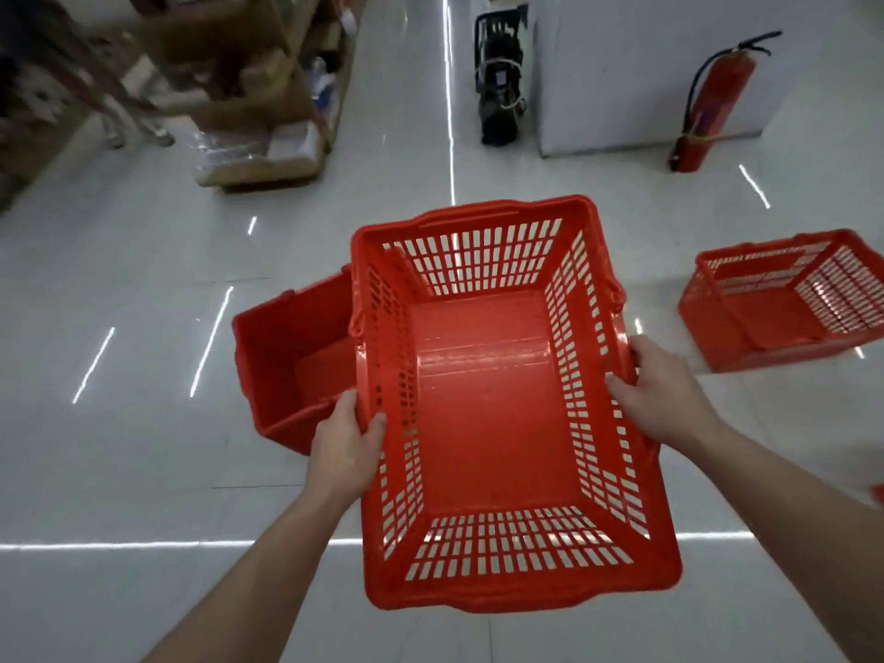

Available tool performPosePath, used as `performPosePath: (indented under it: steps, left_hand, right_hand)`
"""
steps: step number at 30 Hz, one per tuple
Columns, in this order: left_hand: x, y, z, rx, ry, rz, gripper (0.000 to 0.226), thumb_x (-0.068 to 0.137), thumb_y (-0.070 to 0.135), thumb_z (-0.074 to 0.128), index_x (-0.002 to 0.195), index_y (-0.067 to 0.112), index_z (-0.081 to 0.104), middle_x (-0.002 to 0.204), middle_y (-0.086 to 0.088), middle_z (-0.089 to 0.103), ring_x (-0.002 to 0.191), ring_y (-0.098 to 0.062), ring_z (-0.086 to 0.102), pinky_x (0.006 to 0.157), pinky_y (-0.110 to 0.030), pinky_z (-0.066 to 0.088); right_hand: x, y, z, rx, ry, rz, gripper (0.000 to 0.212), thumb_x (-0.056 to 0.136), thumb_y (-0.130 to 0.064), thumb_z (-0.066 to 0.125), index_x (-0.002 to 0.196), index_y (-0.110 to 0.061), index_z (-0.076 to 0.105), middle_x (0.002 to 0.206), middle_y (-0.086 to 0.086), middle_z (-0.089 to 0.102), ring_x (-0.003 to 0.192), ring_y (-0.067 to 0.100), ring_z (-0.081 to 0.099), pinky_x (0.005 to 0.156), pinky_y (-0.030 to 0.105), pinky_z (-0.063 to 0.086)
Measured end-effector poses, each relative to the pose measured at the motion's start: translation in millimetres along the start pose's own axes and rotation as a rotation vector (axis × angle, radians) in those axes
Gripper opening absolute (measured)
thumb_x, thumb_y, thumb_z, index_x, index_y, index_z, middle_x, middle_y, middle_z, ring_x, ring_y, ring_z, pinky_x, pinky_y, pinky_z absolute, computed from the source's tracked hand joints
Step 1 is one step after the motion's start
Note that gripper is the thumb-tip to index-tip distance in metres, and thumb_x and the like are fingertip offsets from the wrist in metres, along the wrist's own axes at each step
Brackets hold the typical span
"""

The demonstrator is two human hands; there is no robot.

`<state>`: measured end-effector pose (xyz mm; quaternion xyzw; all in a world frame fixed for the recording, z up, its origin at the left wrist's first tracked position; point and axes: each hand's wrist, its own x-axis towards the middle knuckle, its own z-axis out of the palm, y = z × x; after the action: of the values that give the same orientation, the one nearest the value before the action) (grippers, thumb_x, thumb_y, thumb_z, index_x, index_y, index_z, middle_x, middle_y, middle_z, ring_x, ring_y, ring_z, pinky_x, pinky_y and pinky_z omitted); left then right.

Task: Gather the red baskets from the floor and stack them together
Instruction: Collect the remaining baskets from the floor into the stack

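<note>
I hold an empty red slotted basket (pixel 492 399) in the air in front of me, mouth up. My left hand (pixel 347 447) grips its left rim and my right hand (pixel 665 394) grips its right rim. A second red basket (pixel 292 356) stands on the floor just left of it, partly hidden behind the held one. A third red basket (pixel 784 303) sits on the floor at the right, tilted a little. A scrap of red (pixel 878 492) shows at the right edge; I cannot tell what it is.
White glossy floor tiles (pixel 119 471) spread around. A shelf with cardboard boxes and wrapped goods (pixel 258 122) stands at the back left. A black machine (pixel 500 74), a white cabinet (pixel 646 74) and a red fire extinguisher (pixel 708 102) stand at the back right.
</note>
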<state>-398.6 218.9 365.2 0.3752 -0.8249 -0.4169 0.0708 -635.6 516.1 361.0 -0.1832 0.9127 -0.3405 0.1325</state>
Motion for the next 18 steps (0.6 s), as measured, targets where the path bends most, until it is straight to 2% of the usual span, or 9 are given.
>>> performPosePath:
  steps: [2, 4, 8, 10, 13, 15, 18]
  left_hand:
    - [13.1, -15.5, -42.2, -0.004, 0.055, -0.002, 0.014, 0.097, 0.036, 0.056, 0.111, 0.034, 0.055, 0.091, 0.01, 0.071, 0.073, -0.007, 0.07, 0.065, -0.033, 0.059]
    - [27.0, -28.0, -81.2, -0.004, 0.105, 0.001, 0.016, 0.097, 0.036, 0.056, 0.112, 0.032, 0.057, 0.09, 0.012, 0.069, 0.073, -0.005, 0.069, 0.063, -0.028, 0.056]
    - [54.6, -38.7, -150.7, -0.016, 0.183, -0.017, 0.017, 0.097, 0.039, 0.055, 0.114, 0.035, 0.055, 0.093, 0.014, 0.068, 0.076, -0.008, 0.07, 0.064, -0.031, 0.057]
    - [72.7, -38.3, -180.4, -0.01, 0.211, -0.026, 0.018, 0.097, 0.043, 0.054, 0.114, 0.038, 0.052, 0.092, 0.017, 0.068, 0.072, -0.006, 0.071, 0.059, -0.026, 0.056]
    - [107.4, -32.3, -212.2, 0.032, 0.232, -0.046, 0.018, 0.097, 0.047, 0.054, 0.113, 0.041, 0.05, 0.088, 0.021, 0.066, 0.067, 0.003, 0.069, 0.05, -0.017, 0.049]
    - [133.9, -26.5, -225.7, 0.085, 0.245, -0.063, 0.021, 0.096, 0.05, 0.053, 0.114, 0.04, 0.049, 0.088, 0.022, 0.065, 0.064, 0.001, 0.069, 0.05, -0.017, 0.048]
    - [175.3, -16.7, -240.0, 0.159, 0.258, -0.08, 0.021, 0.097, 0.05, 0.052, 0.116, 0.04, 0.047, 0.095, 0.016, 0.065, 0.072, -0.005, 0.068, 0.06, -0.026, 0.054]
  right_hand:
    - [12.9, -47.4, 19.3, -0.007, -0.005, -0.037, 0.026, 0.091, -0.035, 0.065, 0.114, -0.031, 0.054, 0.082, -0.023, 0.057, 0.061, -0.011, 0.054, 0.052, 0.01, 0.037]
    - [27.5, -92.6, 35.7, 0.006, -0.02, -0.063, 0.033, 0.093, -0.038, 0.064, 0.122, -0.028, 0.055, 0.085, -0.023, 0.057, 0.063, -0.008, 0.057, 0.053, 0.012, 0.039]
    - [57.0, -174.5, 58.7, 0.03, -0.073, -0.097, 0.039, 0.094, -0.043, 0.062, 0.128, -0.028, 0.051, 0.095, -0.017, 0.061, 0.068, -0.002, 0.061, 0.055, 0.017, 0.044]
    - [71.8, -206.7, 67.9, 0.05, -0.082, -0.121, 0.036, 0.092, -0.042, 0.062, 0.124, -0.027, 0.052, 0.097, -0.013, 0.065, 0.073, 0.004, 0.065, 0.059, 0.025, 0.052]
    - [93.8, -237.2, 81.4, 0.101, -0.072, -0.132, 0.036, 0.088, -0.038, 0.062, 0.121, -0.025, 0.055, 0.104, -0.005, 0.07, 0.085, 0.017, 0.07, 0.076, 0.043, 0.06]
    - [108.9, -247.8, 91.3, 0.139, -0.069, -0.117, 0.031, 0.087, -0.036, 0.063, 0.115, -0.025, 0.057, 0.099, -0.006, 0.07, 0.084, 0.017, 0.069, 0.078, 0.044, 0.059]
    - [127.7, -256.8, 105.3, 0.213, -0.077, -0.083, 0.021, 0.085, -0.037, 0.065, 0.103, -0.03, 0.056, 0.088, -0.018, 0.065, 0.076, 0.01, 0.069, 0.071, 0.039, 0.059]
